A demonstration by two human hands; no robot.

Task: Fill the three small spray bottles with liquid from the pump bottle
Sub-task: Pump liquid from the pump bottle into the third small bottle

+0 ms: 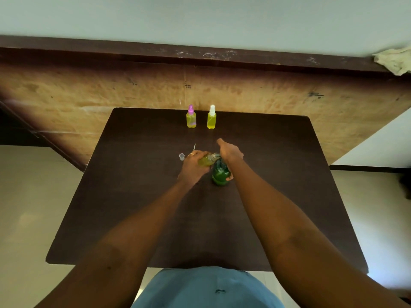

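Dark brown tabletop (289, 196) against a pale wall, with a big worn wooden board (89, 96) leaning behind it and a crumpled cloth (393, 61) on the board's far-right corner.

Left hand (192, 165): fingers wrapped round the third spray bottle (206, 161). Top is off, bottle is tipped with the open neck pointing right, right at the pump spout. Yellow-green liquid shows inside, level unclear.

Right hand (229, 152): sits on top of the green pump bottle (220, 174), thumb sticking out toward the far side. Fingers are hidden under the hand, so I can't tell if they curl round the pump head or just press flat. The pump bottle stands mid-tabletop, touching the small bottle's neck or just beside it.

Just left of the left hand is a small clear cap (182, 156). Just beyond it is a thin white tube (194, 147), probably the sprayer's dip tube; the sprayer head isn't visible.

At the far edge, the pink-topped spray bottle (191, 118) and white-topped spray bottle (211, 118) stand upright side by side, apart, both yellow nearly to the shoulder and capped.

Status, my read: two of three done, third mid-fill. Left to do: finish pumping, refit sprayer and cap, line it up with the other two.
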